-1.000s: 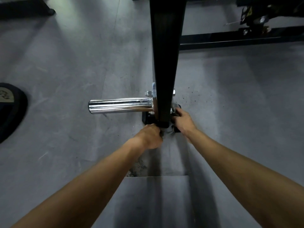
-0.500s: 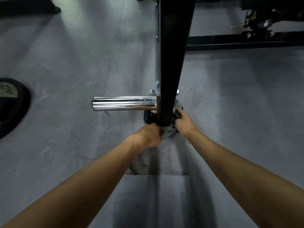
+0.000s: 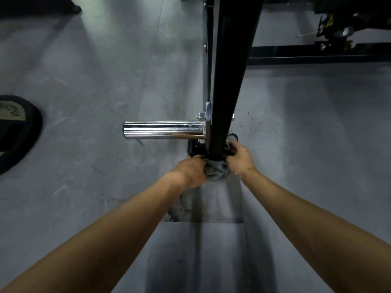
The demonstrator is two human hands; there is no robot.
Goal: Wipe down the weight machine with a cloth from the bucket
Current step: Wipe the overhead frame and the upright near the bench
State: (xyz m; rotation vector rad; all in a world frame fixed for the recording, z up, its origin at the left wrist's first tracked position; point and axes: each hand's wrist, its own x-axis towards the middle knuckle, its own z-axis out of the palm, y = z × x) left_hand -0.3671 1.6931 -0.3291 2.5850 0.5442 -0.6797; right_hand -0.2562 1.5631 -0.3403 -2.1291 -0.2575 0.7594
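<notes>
Down at the foot of the black upright post, the left hand and right hand each grip a grey cloth wrapped around it between them. Just beyond the left hand, a chrome weight peg sticks out sideways.

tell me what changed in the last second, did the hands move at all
Barely. The right hand has slid a little nearer the person along the foot of the post, and more of the cloth now bunches out between it and the left hand. Both hands still grip the cloth round the post. The peg and the plate on the floor have not moved.
</notes>
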